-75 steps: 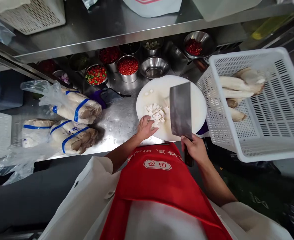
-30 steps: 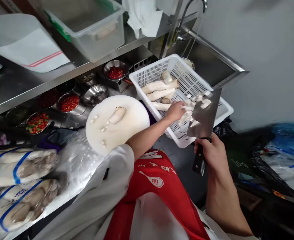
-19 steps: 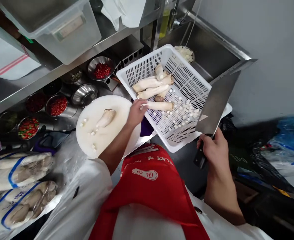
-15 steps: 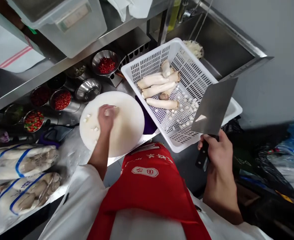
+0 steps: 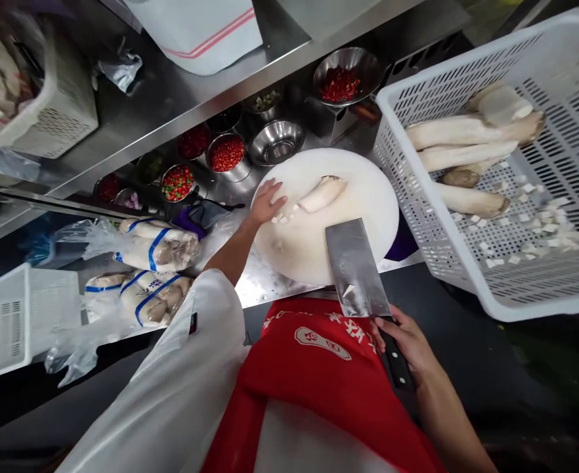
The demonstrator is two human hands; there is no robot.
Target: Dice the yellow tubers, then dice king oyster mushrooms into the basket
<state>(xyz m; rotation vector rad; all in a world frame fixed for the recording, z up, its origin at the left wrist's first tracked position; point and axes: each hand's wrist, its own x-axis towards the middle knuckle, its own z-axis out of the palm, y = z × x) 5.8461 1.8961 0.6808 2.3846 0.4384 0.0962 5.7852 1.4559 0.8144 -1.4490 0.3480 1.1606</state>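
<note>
My right hand [image 5: 407,341] grips the black handle of a cleaver [image 5: 356,269], its broad blade over the near edge of the round white cutting board [image 5: 363,177]. A small white scrap clings to the blade. My left hand [image 5: 268,202] rests at the board's left side with fingers spread, holding nothing. Beside its fingertips lie a few small white mushroom cubes [image 5: 282,218]. A piece of king oyster mushroom [image 5: 323,194] lies on the board, to the right of that hand.
A white plastic basket [image 5: 442,263] at right holds several king oyster mushrooms [image 5: 471,133] and cut cubes. Bagged mushrooms [image 5: 154,299] lie at left. Metal bowls, one with chopped red chilli [image 5: 226,154], stand behind the board, under a steel shelf [image 5: 195,98].
The view has swung left. The cleaver has come from beside the basket to the board's near edge. My left hand has let go of the mushroom piece and moved to the board's left side.
</note>
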